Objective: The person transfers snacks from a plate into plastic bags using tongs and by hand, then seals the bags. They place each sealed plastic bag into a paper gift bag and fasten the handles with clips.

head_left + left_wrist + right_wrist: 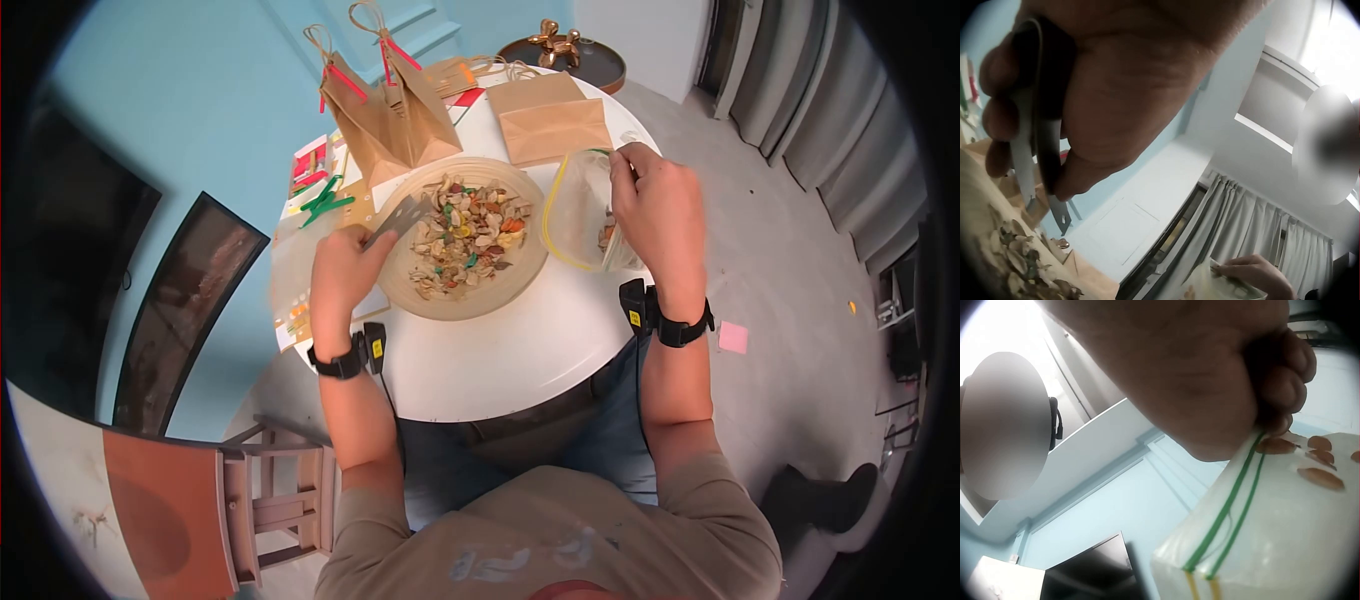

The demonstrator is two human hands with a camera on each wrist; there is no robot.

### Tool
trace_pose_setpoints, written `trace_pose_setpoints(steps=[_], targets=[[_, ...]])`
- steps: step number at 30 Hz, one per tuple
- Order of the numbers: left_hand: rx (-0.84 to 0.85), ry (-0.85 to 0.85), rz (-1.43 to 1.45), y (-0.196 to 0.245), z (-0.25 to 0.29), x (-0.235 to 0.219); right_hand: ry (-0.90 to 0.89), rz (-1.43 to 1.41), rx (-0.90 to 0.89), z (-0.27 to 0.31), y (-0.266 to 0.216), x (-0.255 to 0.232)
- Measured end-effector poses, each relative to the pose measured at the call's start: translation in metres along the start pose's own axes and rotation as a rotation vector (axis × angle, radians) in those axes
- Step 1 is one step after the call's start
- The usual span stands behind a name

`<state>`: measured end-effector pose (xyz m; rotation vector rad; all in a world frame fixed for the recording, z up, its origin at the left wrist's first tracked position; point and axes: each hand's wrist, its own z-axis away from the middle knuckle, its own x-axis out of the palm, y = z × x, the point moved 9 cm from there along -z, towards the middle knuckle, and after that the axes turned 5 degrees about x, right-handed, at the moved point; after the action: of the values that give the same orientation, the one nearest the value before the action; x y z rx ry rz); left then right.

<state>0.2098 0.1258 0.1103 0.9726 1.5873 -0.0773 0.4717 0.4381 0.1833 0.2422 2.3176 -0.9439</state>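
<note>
My left hand (343, 272) holds metal tongs (402, 215) over the left side of a wide, pale bowl (527, 268). Inside the bowl lies a heap of dried potpourri (465, 235) in beige, orange and green pieces. In the left wrist view, fingers and thumb curl round the tongs (1054, 159), whose tips stand apart with nothing between them. My right hand (663, 205) pinches the top edge of a clear zip bag (575, 205) beside the bowl. Green and yellow seal strips run along the bag (1254, 531), and some brown pieces show through it.
Two upright brown paper bags (395, 125) with red strips stand behind the bowl. A folded paper bag (550, 120) lies at the back right of the round white table (480, 385). Green clips (325, 203) lie at the left. Copper balloon-dog figures (555, 45) sit on a dark side table.
</note>
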Motion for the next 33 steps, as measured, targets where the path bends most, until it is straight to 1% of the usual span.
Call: trace_pose_setpoints(steps=[3,5,8,9,11,12,14,15,17,18,20,24,26,30,33], targets=[[0.015,-0.035,0.004,-0.026,-0.038,0.020,-0.016,0.014,-0.046,0.001,-0.002,0.016],[-0.058,-0.113,0.001,-0.038,-0.060,0.034,-0.018,0.007,-0.065,0.002,-0.001,0.022],[-0.074,-0.147,0.051,-0.042,-0.083,0.052,-0.040,0.009,-0.088,0.002,-0.004,0.027],[-0.072,-0.147,0.049,-0.045,-0.086,0.056,-0.055,0.017,-0.080,0.002,-0.003,0.029],[0.000,-0.204,-0.007,-0.033,-0.088,0.063,-0.068,0.026,-0.069,0.001,0.000,0.030],[-0.001,-0.207,-0.007,-0.032,-0.087,0.063,-0.064,0.018,-0.083,0.001,0.000,0.030],[-0.093,-0.376,0.104,-0.018,-0.069,0.065,-0.068,0.010,-0.096,0.002,0.001,0.032],[-0.096,-0.376,0.103,-0.021,-0.066,0.065,-0.058,0.003,-0.100,0.002,0.001,0.032],[-0.037,-0.503,0.181,-0.016,-0.058,0.075,-0.047,-0.004,-0.102,0.000,0.002,0.031],[-0.037,-0.505,0.180,-0.016,-0.056,0.075,-0.057,-0.007,-0.103,0.000,0.003,0.032],[0.026,-0.533,0.246,-0.005,-0.047,0.074,-0.068,-0.011,-0.101,0.000,0.005,0.032],[0.040,-0.518,0.245,0.002,-0.037,0.080,-0.078,-0.013,-0.088,0.001,0.005,0.030],[0.092,-0.436,0.189,0.007,-0.036,0.078,-0.084,-0.014,-0.078,0.001,0.006,0.030],[0.083,-0.408,0.145,0.009,-0.033,0.078,-0.086,-0.020,-0.081,0.000,0.008,0.030],[0.131,-0.398,0.133,0.008,-0.031,0.079,-0.096,-0.033,-0.076,0.000,0.008,0.030]])
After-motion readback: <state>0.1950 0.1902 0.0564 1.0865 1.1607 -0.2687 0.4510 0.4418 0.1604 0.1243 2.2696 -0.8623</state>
